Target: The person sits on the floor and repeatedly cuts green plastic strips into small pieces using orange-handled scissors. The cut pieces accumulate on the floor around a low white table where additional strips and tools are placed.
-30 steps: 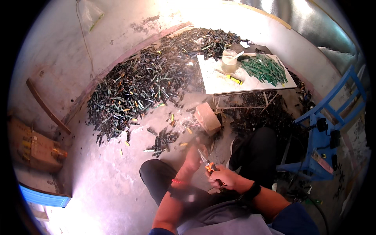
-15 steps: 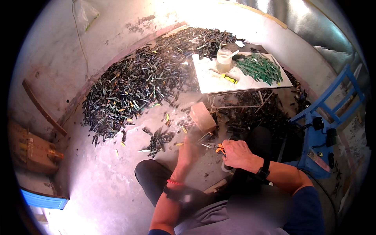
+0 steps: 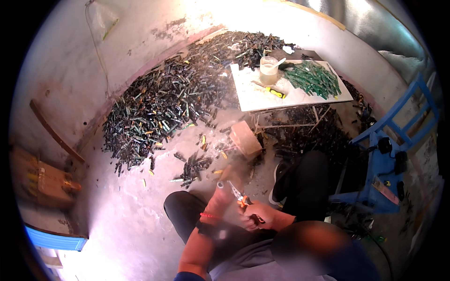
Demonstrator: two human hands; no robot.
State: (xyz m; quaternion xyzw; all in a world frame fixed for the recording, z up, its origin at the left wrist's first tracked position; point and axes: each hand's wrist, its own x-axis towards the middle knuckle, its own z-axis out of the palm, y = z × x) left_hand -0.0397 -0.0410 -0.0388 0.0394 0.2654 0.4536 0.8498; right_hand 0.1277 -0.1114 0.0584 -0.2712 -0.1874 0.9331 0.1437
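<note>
Viewing from the head, we note our right hand (image 3: pixel 260 215) closed around the orange handles of the pliers (image 3: pixel 243 200), its fingers wrapped below their pivot. The pliers sit over our lap, tip aimed up and leftward, close to our left hand (image 3: pixel 225 191). That hand is blurred; we cannot tell whether it is open or gripping anything. A red band (image 3: pixel 208 215) circles the left wrist.

Just beyond the hands, we log a block (image 3: pixel 245 139) on the floor (image 3: pixel 126 206), with a small cluster of dark strips (image 3: pixel 193 168) to its left. A large dark pile (image 3: pixel 164 107) lies farther back. On the low counter (image 3: pixel 251 100) we record a cup (image 3: pixel 268 74), a yellow-handled tool (image 3: pixel 276 92) and green strips (image 3: pixel 313 79). A blue chair (image 3: pixel 377 180) stands at right.
</note>
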